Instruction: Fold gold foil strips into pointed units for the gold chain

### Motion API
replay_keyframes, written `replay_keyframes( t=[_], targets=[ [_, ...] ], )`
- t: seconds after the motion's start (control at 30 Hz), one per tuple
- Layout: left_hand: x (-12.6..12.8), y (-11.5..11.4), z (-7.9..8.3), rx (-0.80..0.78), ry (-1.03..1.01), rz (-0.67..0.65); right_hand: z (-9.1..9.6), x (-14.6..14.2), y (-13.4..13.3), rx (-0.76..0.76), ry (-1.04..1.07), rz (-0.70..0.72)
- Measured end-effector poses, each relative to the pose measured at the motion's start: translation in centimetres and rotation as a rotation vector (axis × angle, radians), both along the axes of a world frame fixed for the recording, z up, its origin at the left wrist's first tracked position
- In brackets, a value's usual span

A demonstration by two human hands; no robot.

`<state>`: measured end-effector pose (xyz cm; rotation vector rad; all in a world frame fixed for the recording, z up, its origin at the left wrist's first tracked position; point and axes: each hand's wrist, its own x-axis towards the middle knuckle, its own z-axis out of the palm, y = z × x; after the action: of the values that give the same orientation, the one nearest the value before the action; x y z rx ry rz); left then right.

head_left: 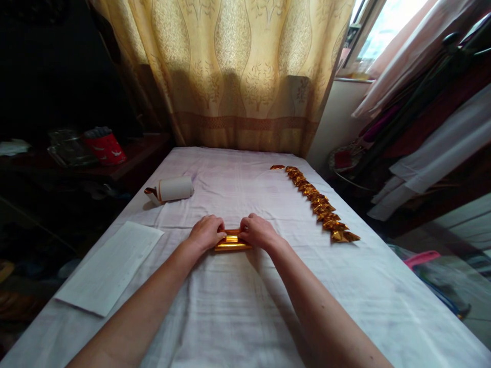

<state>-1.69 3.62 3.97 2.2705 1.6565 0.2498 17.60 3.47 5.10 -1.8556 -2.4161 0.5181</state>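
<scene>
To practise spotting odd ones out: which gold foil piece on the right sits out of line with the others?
The lone piece, left of the row at its far end; the others form one diagonal line.

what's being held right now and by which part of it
A piece of gold foil: the left hand pinches it at its left end, the right hand at its right end.

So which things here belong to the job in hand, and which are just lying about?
Belong to the job:
gold foil, in left hand and right hand
folded foil pieces
perhaps the white roll, with its coppery end

Just lying about:
red container
hanging clothes
perhaps the white paper
</scene>
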Motion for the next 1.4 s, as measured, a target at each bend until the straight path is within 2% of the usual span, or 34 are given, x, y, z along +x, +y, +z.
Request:
replay_keyframes(
  t=[0.23, 0.37, 0.57, 0.87, 1.03, 1.27, 1.4],
  targets=[
    [-0.3, -0.5, -0.5, 0.003, -0.178, -0.068, -1.7, 0.9, -0.8, 0.083, 0.198, -0.001],
    [-0.2, -0.7, -1.2, 0.002, -0.303, 0.007, -2.3, 1.5, -1.2, 0.084, 0.300, -0.069],
    [-0.2, -0.9, -2.4, 0.024, -0.462, 0.147, -2.7, 2.1, -1.5, 0.025, 0.533, -0.137],
    [-0.4, -1.0, -2.8, -0.010, -0.601, 0.187, -3.4, 3.1, -1.2, -0.135, 0.722, -0.148],
    [-0.5, -1.0, -3.0, -0.019, -0.617, 0.190, -3.6, 2.8, -1.2, -0.135, 0.731, -0.157],
    [-0.5, -0.9, -3.6, -0.010, -0.585, 0.156, -3.3, 2.8, -1.3, -0.059, 0.626, -0.161],
    [-1.0, -0.9, -2.9, 0.047, -0.497, 0.151, -3.6, 2.7, -1.2, -0.014, 0.567, -0.141]
  ],
)
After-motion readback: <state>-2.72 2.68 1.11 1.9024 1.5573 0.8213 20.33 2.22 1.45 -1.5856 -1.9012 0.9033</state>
